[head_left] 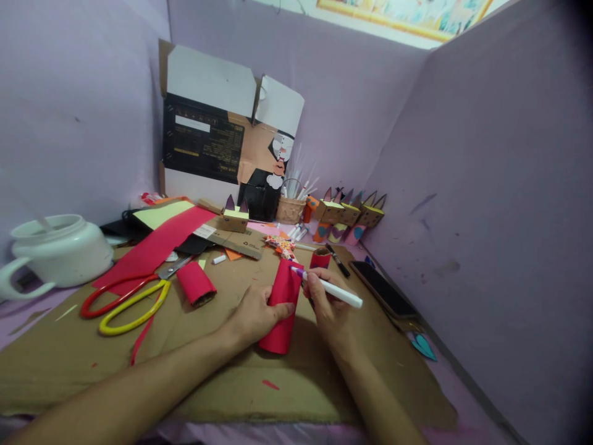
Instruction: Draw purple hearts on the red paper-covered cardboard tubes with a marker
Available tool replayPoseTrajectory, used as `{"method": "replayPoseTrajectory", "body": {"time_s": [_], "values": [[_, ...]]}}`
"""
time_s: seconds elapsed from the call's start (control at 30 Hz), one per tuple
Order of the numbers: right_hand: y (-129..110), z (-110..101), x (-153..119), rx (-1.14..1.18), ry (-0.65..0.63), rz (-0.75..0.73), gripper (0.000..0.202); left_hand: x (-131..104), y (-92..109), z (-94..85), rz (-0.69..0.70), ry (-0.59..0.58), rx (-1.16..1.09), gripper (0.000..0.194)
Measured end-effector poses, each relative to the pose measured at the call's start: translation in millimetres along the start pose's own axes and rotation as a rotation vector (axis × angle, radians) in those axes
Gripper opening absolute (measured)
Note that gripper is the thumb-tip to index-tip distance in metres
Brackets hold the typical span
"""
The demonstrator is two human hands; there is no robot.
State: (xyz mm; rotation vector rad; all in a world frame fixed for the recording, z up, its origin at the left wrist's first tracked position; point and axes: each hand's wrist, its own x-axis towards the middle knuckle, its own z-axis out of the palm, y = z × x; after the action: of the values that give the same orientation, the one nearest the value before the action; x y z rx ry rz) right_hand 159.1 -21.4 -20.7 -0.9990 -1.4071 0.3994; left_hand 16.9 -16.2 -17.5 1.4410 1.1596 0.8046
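My left hand (260, 312) is wrapped round a red paper tube (280, 330), which stands tilted above the cardboard sheet (222, 383). A white marker (340, 293) with a purple tip is pinched in my right hand (331, 318). Its tip meets the tube near the upper end, where a small purple mark shows. Just behind lies a shorter red roll (320, 258) with a dark patch. Another short red roll (196, 284) rests on the cardboard to the left. A white marker cap (218, 260) lies farther back.
Scissors (134, 303) with red and yellow handles lie at left, near a white mug (62, 250). A phone (383, 289) and black pen (338, 261) are at right. Cardboard animal heads (348, 213), a marker basket (290, 210) and a large opened box (204, 136) stand behind.
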Motion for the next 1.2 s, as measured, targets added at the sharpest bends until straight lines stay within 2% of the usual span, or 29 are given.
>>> {"method": "replayPoseTrajectory", "body": {"time_s": [0.27,0.77,1.2], "values": [[4.5,1.4,-0.8,0.011,0.005,0.011,0.019,-1.2,0.3,-0.2,0.014,0.006,0.019,0.025],[-4.0,-2.9,-3.1,0.006,-0.037,0.076,0.020,-1.9,1.9,-0.4,0.011,0.003,0.004,0.024],[-12.6,-5.3,0.4,-0.027,0.070,0.051,0.021,-1.6,1.4,0.3,0.005,0.010,0.022,0.022]]}}
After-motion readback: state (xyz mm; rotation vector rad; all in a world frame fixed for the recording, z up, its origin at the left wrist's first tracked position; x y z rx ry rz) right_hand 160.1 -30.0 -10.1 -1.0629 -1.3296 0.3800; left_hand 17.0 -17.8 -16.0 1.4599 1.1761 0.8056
